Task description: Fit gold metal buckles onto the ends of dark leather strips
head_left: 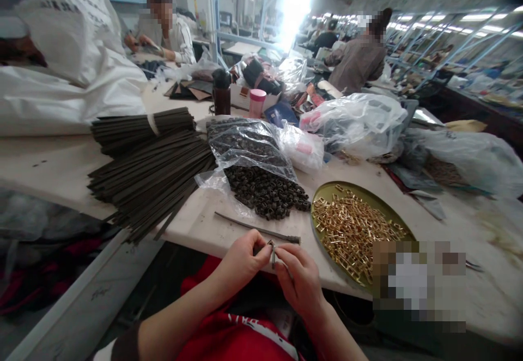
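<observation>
Grey piece (273,257), small and thin, shows on my feed, pinched by the fingertips of my left hand (250,249) and right hand (301,274), close together at the near edge of the table (196,225). I see a dark strip (267,233) lying just beyond, black loops (265,192) behind it, and gold buckles (355,230) in a round tray (373,197).

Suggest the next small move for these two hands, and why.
Probably steady the small piece with the left hand while the right hand adjusts it. Both hands' fingertips meet at it, by the edge of the table, and it is too small to tell how it sits. Reaching for the gold-coloured metal pieces can likely wait, since both hands are occupied.
</observation>
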Motion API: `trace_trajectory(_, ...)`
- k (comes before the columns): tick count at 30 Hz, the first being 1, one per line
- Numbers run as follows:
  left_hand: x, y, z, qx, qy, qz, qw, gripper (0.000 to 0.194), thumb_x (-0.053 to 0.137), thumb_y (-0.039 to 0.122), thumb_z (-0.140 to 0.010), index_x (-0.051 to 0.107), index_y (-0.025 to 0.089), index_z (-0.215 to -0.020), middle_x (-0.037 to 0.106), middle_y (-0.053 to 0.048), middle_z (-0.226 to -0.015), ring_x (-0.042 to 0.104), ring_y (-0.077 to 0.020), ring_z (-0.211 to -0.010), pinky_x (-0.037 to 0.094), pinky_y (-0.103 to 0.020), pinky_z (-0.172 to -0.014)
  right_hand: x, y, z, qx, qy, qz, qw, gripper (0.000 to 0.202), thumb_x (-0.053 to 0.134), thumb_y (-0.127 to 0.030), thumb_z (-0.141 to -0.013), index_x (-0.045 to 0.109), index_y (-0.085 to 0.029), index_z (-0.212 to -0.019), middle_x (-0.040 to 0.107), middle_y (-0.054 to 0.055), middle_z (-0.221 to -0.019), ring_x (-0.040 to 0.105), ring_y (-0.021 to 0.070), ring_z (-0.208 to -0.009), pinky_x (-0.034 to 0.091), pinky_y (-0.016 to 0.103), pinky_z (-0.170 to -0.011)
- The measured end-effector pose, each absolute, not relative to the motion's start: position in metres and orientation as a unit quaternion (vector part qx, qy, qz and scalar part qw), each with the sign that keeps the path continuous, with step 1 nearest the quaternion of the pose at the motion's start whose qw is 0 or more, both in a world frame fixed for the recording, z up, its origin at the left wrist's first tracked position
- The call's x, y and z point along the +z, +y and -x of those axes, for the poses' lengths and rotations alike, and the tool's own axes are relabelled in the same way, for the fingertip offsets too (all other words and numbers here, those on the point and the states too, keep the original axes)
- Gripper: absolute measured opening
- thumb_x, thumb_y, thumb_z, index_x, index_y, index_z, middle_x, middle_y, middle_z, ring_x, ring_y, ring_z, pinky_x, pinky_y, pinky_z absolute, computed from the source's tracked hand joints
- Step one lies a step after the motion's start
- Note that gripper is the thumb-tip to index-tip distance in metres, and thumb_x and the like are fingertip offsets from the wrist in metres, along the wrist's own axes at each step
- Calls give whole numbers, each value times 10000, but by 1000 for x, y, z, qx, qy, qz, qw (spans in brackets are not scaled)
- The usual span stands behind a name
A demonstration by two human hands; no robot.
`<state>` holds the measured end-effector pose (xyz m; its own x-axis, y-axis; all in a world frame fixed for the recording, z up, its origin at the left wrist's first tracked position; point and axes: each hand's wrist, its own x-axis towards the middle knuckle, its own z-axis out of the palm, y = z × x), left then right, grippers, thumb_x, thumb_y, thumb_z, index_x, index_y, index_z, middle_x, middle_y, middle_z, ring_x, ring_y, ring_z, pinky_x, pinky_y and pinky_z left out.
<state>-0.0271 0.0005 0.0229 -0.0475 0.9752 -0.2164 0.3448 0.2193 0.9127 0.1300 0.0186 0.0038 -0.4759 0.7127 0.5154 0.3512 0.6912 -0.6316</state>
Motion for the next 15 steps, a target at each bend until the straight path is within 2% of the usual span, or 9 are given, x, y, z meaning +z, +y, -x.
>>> trace_trajectory(6, 30, 1, 22, 351, 641, -501, 464, 124, 471, 275, -759, 442, 187, -677, 454, 47, -612, 439, -127, -598, 339, -237, -559, -1, 22, -121, 393, -694, 395, 456, 70, 510, -215, -840, 563, -204, -795, 563, 16, -765, 552, 151, -739, 466, 274, -654)
trace_trajectory(10, 33, 1, 21, 348, 627, -499, 486, 140, 492, 303, -753, 453, 180, -700, 472, 39, -634, 443, -131, -617, 343, -241, -570, -1, 22, -117, 505, -607, 436, 432, 123, 571, -303, -807, 550, -191, -854, 568, 12, -765, 547, 145, -713, 459, 265, -649)
trace_trajectory(15, 35, 0, 23, 346, 601, -489, 528, 159, 508, 325, -747, 480, 171, -720, 488, 39, -657, 453, -134, -650, 357, -243, -596, 0, 22, -118, 573, -567, 438, 398, 189, 604, -340, -776, 560, -188, -877, 581, 9, -776, 554, 146, -727, 452, 266, -676)
